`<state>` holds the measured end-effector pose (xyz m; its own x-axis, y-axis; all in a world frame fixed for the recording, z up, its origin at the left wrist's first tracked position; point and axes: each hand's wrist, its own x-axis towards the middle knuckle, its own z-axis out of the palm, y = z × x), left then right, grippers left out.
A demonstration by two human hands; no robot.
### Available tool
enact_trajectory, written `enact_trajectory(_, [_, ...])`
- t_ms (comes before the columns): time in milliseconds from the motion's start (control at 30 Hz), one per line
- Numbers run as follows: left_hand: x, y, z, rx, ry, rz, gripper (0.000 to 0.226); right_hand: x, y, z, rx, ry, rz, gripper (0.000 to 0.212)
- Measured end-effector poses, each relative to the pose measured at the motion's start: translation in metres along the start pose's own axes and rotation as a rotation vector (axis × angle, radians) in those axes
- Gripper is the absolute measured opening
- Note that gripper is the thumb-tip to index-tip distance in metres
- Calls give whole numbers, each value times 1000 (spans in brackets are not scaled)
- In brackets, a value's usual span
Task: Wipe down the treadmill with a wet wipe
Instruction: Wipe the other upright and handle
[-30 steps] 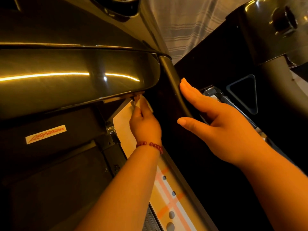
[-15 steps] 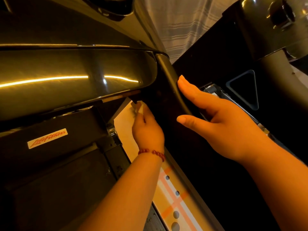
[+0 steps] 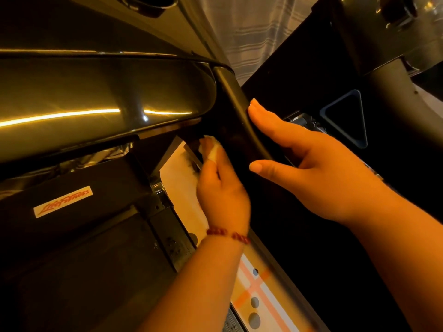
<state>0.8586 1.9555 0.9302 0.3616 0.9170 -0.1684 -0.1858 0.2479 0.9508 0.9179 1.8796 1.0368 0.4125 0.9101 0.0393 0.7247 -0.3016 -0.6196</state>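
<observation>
Okay, nearest to me at 6 o'clock is a pale strip (image 3: 271, 300) with an orange cross and 3 grey dots on it. My left forearm crosses over it, with a red bead bracelet (image 3: 227, 234) on the wrist.

Just above that, about dead centre, my left hand (image 3: 223, 192) has its fingers curled in and pinching the wet wipe (image 3: 213, 149). The white wad pokes out at the fingertips, pushed up against the dark underside where the treadmill (image 3: 107, 97)'s glossy crossbar meets the upright post (image 3: 230, 92). That's where the wipe is, a bit toward 11 o'clock from centre.

At 3 o'clock is my right hand (image 3: 323, 178). Its fingers (image 3: 268, 121) are straight and pressed together, laid flat along the right side of the post, with the thumb sticking out apart below them. It isn't gripping anything.

At 9 o'clock there's a brand sticker (image 3: 63, 201) on the black panel. Out at 2 o'clock is a blue triangle outline (image 3: 322, 111) on another dark machine. Farthest back at 12 o'clock hangs a striped curtain (image 3: 251, 32).
</observation>
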Motion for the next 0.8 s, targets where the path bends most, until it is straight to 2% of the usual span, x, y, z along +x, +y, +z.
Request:
enact_trajectory(67, [-17, 3, 2, -24, -41, 85, 41, -2, -2, -2, 31, -13, 14, 71])
enact_trajectory(233, [-11, 16, -1, -48, -85, 204, 30, -26, 1, -15, 33, -43, 110, 69])
enact_trajectory(300, [-34, 17, -2, -9, -145, 235, 35, -41, 3, -17, 54, -51, 155, 66])
enact_trajectory(367, [-53, 18, -6, -1, -182, 238, 38, -47, 5, -15, 62, -52, 155, 64])
enact_trajectory(500, [-43, 27, 0, -26, -147, 231, 31, -47, 6, -13, 65, -37, 138, 62])
enact_trajectory(567, [-45, 30, 7, -45, -119, 222, 40, -48, 6, -13, 49, -28, 131, 63])
enact_trajectory(633, [-64, 28, 6, -32, -149, 234, 46, -49, 6, -13, 32, -28, 124, 63])
enact_trajectory(733, [-87, 23, -6, -14, -226, 249, 39, -50, 8, -14, 46, -33, 121, 62])
enact_trajectory(800, [-76, 26, -6, 35, -198, 232, 42, -50, 8, -14, 56, -31, 123, 63])
